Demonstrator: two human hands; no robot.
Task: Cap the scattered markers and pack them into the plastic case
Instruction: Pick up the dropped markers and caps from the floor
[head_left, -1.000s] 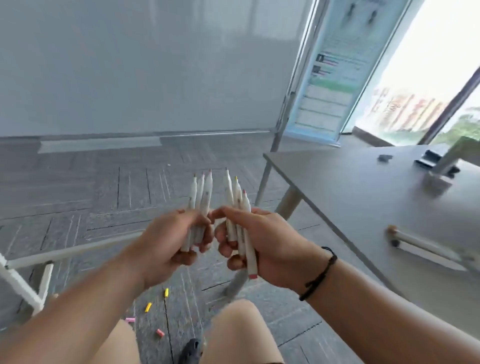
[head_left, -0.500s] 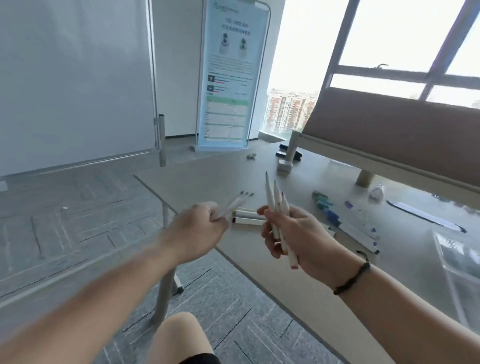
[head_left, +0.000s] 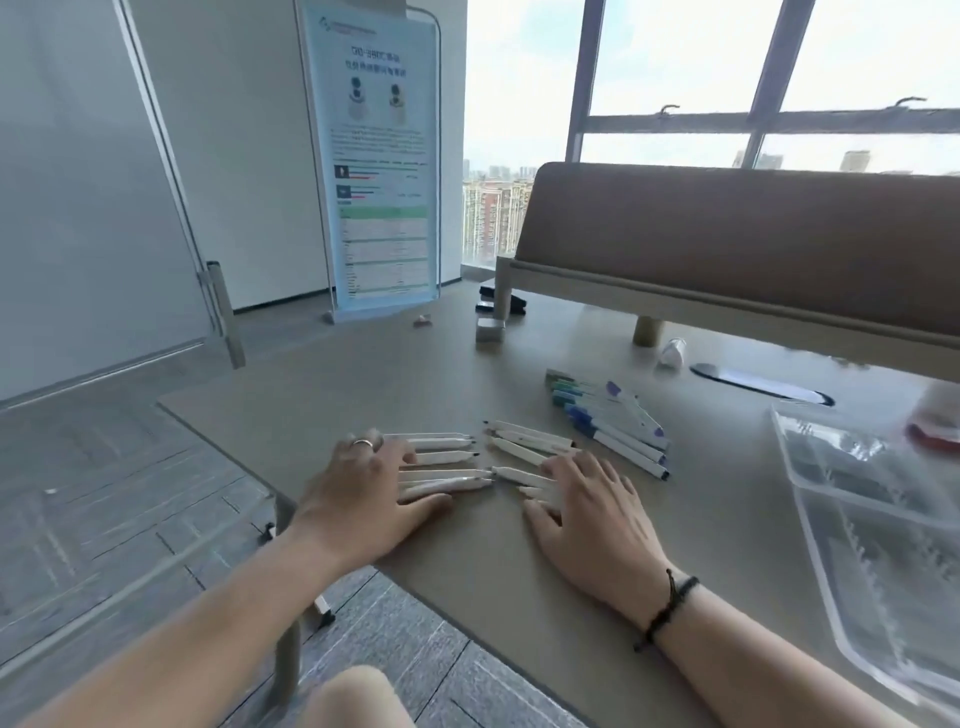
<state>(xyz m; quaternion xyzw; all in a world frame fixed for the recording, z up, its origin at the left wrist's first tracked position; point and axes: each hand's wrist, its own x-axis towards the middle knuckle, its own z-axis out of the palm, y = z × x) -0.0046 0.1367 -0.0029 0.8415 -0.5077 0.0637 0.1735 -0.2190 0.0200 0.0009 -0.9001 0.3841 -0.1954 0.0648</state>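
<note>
**Uncapped markers laid out flat, caps yet to go on**

Left hand (head_left: 371, 486) spread flat on the table (head_left: 322, 384), fingers straight and released, pressing the butt ends of one fan of uncapped white markers (head_left: 447, 462), tips pointing right; right hand (head_left: 592, 499) likewise flat and released, fingers resting over the ends of a second fan of white markers (head_left: 524, 447), tips pointing left; nothing grasped by either. Already capped markers (head_left: 608, 421), blue and green ends, lying in a loose bundle just beyond the right hand; clear plastic case (head_left: 872, 514) open at the far right of the table, well apart from both fans; contents hard to make out.

Likely step in hand: settling the loose barrels so none roll; no loose caps visible on the table. To do it well: keep palms low and pressure light; lift fingers slowly, checking for roll toward the near edge; take one barrel at a time, matching cap colour to tip; press each cap until seated; keep wet tips off the table and skin.
</note>
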